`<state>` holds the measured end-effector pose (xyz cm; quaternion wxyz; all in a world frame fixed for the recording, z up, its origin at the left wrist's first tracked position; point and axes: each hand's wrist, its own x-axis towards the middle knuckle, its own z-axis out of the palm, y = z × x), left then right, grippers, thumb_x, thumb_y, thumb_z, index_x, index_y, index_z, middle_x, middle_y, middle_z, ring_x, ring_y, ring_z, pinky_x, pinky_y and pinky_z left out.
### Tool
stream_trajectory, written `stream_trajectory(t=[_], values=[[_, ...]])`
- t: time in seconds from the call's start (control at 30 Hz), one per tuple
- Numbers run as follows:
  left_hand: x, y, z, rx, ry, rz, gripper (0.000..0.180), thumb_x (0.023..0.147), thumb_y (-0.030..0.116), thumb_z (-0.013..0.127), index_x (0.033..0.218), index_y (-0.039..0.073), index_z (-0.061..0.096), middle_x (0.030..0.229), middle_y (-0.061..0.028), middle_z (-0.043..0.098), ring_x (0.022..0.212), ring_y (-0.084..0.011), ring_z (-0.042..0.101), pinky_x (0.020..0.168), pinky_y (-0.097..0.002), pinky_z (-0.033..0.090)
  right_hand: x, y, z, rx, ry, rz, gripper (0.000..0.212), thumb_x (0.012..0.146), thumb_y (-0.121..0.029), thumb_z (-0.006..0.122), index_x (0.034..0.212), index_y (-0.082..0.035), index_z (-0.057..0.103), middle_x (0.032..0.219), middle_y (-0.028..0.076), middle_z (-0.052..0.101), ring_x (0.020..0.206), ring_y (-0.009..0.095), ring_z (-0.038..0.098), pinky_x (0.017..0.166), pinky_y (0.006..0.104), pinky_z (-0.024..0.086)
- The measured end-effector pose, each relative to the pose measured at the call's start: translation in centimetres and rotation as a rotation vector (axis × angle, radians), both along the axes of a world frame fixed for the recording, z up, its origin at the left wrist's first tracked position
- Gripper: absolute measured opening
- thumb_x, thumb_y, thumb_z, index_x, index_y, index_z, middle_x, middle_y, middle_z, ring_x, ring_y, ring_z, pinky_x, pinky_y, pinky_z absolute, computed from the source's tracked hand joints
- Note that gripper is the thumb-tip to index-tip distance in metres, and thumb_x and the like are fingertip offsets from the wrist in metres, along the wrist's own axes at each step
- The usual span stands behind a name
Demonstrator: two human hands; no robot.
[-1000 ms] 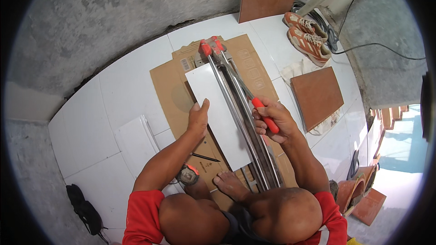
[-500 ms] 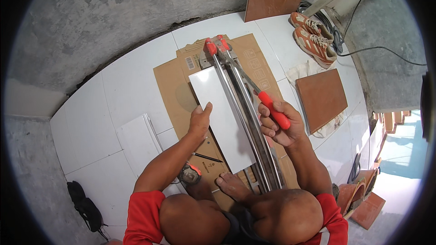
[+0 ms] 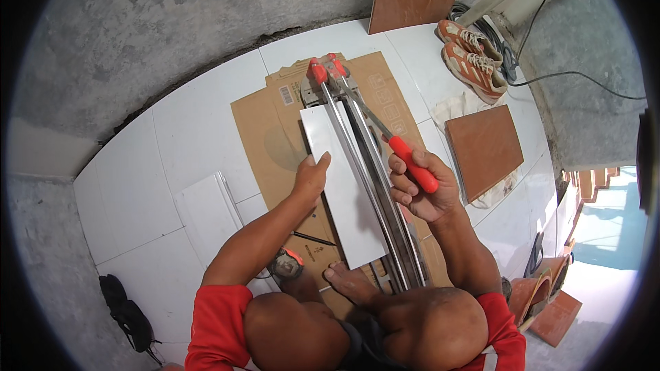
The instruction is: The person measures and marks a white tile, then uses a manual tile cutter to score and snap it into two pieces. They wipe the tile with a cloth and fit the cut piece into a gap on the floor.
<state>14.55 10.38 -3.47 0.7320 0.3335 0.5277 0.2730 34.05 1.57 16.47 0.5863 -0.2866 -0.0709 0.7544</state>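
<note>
Since half a second ago, the white tile [image 3: 349,203] has slid rightward and turned slightly, lying farther under the rails of the tile cutter [image 3: 319,72]. The left hand [image 3: 311,178] moved along, fingers grasping the tile's left edge; the right hand [image 3: 441,196] keeps its fingers clenched around the red handle [image 3: 414,165].

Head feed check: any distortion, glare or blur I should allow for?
Head view: fisheye bowing curves the white floor, corners go black; head view: bright light washes out the ground at far right; head view: the white tile and red handle look fairly sharp, without obvious motion blur.
</note>
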Motion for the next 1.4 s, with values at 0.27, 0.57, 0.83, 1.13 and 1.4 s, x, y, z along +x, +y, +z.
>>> stream_trajectory(t=[0.27,0.57,0.83,1.13,1.4], values=[[-6.6,0.1,7.0,-0.050,-0.175,0.145,0.038,0.106,0.022,0.055,0.132,-0.005,0.050,0.125,-0.0160,0.063,0.115,-0.0240,0.064,0.097,-0.0376,0.055,0.9,-1.0,-0.8,-0.078,-0.218,0.102,0.051,0.096,-0.017,0.061,0.141,-0.001,0.043,0.090,0.008,0.061,0.060,0.013,0.056,0.056,0.0312,0.052],[-11.9,5.0,23.7,0.562,-0.187,0.159,0.041,0.107,0.025,0.054,0.136,-0.004,0.051,0.128,-0.0138,0.064,0.113,-0.0173,0.063,0.100,-0.0332,0.052,2.5,0.0,-3.6,-0.029,-1.333,0.266,0.062,0.099,-0.032,0.066,0.147,0.003,0.046,0.126,0.020,0.065,0.113,0.025,0.063,0.097,0.0388,0.052],[-10.3,7.3,32.5,1.418,0.353,-0.900,0.015,0.091,0.018,0.070,0.100,0.007,0.067,0.086,-0.0081,0.066,0.084,-0.0248,0.066,0.074,-0.0378,0.052,2.9,3.7,9.8,0.791,-0.652,0.233,0.106,0.091,-0.081,0.041,0.154,0.004,0.034,0.143,0.025,0.056,0.129,0.038,0.058,0.108,0.0476,0.046],[-7.2,4.7,30.2,1.457,0.829,-1.245,0.013,0.085,0.018,0.071,0.081,0.010,0.060,0.073,-0.0058,0.060,0.078,-0.0301,0.060,0.069,-0.0414,0.046,-3.7,1.2,6.8,0.482,-1.513,0.599,0.047,0.094,-0.023,0.069,0.133,0.002,0.059,0.100,0.023,0.071,0.090,0.031,0.071,0.081,0.0402,0.054],[-14.5,4.4,23.0,1.253,0.581,0.550,0.051,0.100,0.013,0.062,0.148,0.005,0.044,0.153,-0.0152,0.042,0.142,-0.0253,0.039,0.115,-0.0431,0.034,-3.7,-1.0,0.2,0.259,-0.936,0.380,0.039,0.099,-0.024,0.068,0.128,0.002,0.065,0.112,0.010,0.071,0.105,0.016,0.064,0.089,0.0313,0.052]])
